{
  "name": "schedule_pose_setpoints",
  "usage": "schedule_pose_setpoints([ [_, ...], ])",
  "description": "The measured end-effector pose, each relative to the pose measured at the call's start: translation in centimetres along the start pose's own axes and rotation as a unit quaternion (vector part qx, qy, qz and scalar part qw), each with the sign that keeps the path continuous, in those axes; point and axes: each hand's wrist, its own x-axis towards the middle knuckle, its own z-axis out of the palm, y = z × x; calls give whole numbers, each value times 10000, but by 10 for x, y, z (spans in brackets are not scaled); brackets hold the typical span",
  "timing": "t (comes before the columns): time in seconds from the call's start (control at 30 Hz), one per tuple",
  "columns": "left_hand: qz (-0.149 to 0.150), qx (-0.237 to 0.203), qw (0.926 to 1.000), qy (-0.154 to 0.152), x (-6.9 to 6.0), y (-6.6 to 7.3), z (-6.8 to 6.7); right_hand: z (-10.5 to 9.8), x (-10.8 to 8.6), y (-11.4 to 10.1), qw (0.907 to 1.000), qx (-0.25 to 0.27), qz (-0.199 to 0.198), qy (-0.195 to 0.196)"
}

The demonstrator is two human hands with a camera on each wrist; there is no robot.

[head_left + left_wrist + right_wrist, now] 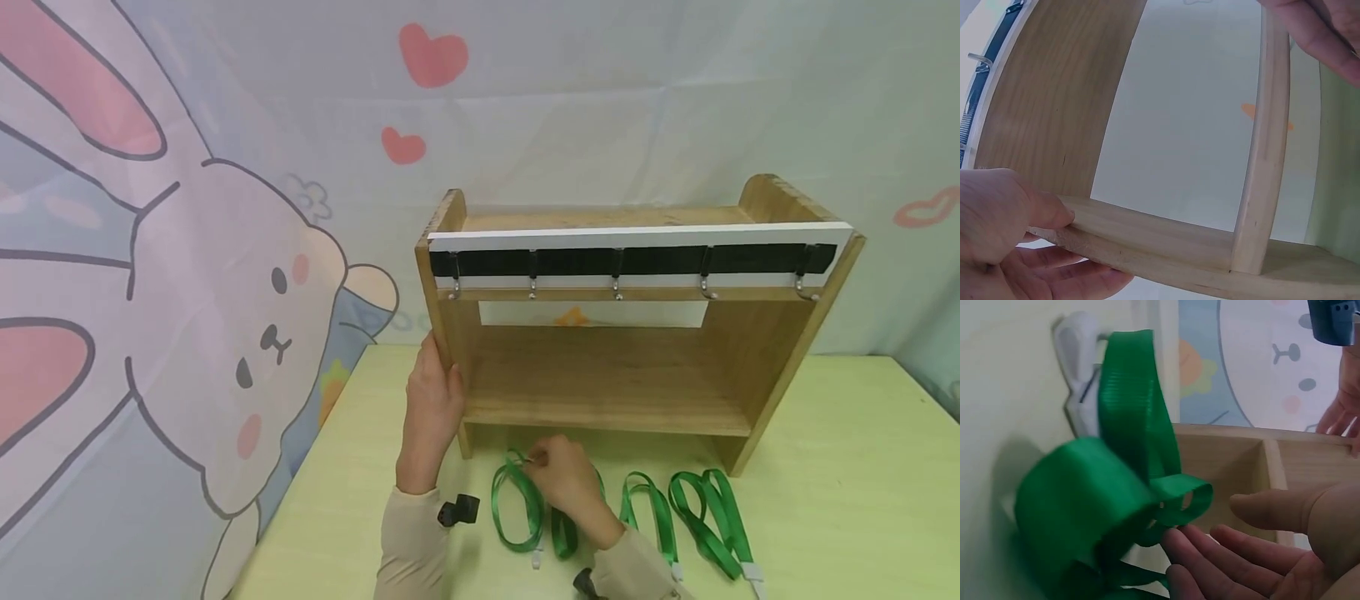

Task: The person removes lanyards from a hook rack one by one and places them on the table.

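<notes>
My left hand (pixel 433 392) grips the left side panel of a wooden shelf (pixel 611 367). In the left wrist view its thumb lies on one face of the panel (pixel 1147 231), with the fingers on the other. My right hand (pixel 562 479) is low in front of the shelf, at the leftmost green lanyard (pixel 534 500). In the right wrist view, its fingertips touch a loop of the green ribbon (pixel 1125 406), and the thumb stands apart from the fingers. A white plastic clip (pixel 1079 369) is attached to that lanyard.
Across the shelf's front runs a white strip (pixel 585 237) with a black band and several metal hooks (pixel 617 287). More green lanyards (pixel 663 525) lie on the pale yellow-green table (pixel 855 467) to the right. Behind hangs a cloth (pixel 570 117) printed with a rabbit and hearts.
</notes>
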Motion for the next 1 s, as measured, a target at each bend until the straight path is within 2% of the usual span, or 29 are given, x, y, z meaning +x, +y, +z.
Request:
schedule_pose_setpoints([
  [0.3, -99, -63, 9999, 20, -1, 0, 0, -18, -7, -13, 9988, 182, -449, 26],
  [0.5, 15, -36, 10000, 67, -1, -1, -2, -26, -7, -19, 9987, 202, -470, -20],
  [0.73, -10, 22, 10000, -28, 1, -2, -10, -42, -9, -29, 9984, 90, -513, 238],
  [1.0, -123, 37, 9994, -328, 0, -5, -19, -71, -19, -39, 9947, -244, -792, 615],
])
